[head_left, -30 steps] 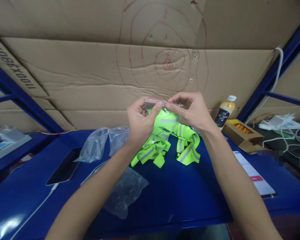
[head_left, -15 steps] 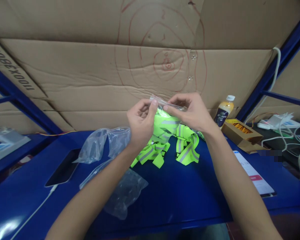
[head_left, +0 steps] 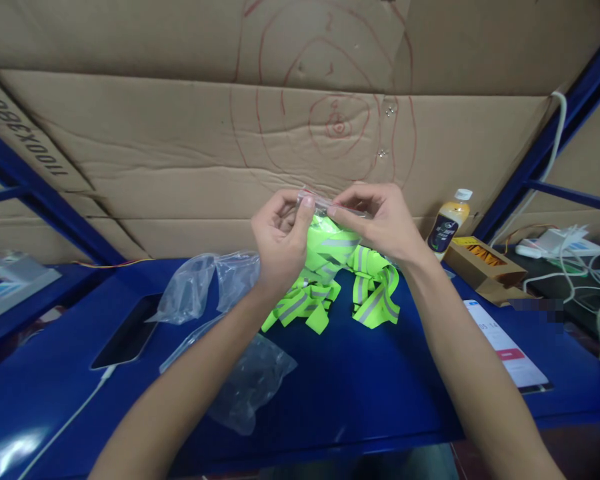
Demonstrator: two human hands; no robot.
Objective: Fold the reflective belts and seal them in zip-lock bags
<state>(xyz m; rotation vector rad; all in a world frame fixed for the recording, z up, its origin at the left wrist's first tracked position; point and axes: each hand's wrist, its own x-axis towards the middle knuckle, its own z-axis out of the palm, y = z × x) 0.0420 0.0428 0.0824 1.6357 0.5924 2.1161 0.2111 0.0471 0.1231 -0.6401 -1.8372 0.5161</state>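
Between my hands hangs a clear zip-lock plastic bag (head_left: 325, 202), with a folded neon-yellow reflective strap (head_left: 333, 245) showing through it. My left hand (head_left: 283, 237) is closed on the left end of the bag's top edge, thumb pressed on the plastic. My right hand (head_left: 375, 220) pinches the same edge further right with thumb and fingers. Below and behind lie more neon reflective straps (head_left: 377, 293) with grey stripes, loose on the blue table (head_left: 360, 400). How much of the strap sits inside the bag is hard to tell.
Several clear plastic bags (head_left: 253, 383) lie at the left, beside a dark phone (head_left: 127, 333) on a white cable. On the right are a lit phone (head_left: 510, 353), a bottle (head_left: 447, 223) and an open cardboard box (head_left: 483, 263). A cardboard wall (head_left: 180, 147) rises behind.
The view has shifted very slightly. Both hands keep hold of the bag's top edge, and the right thumb has moved a little along it; the straps on the table look the same.
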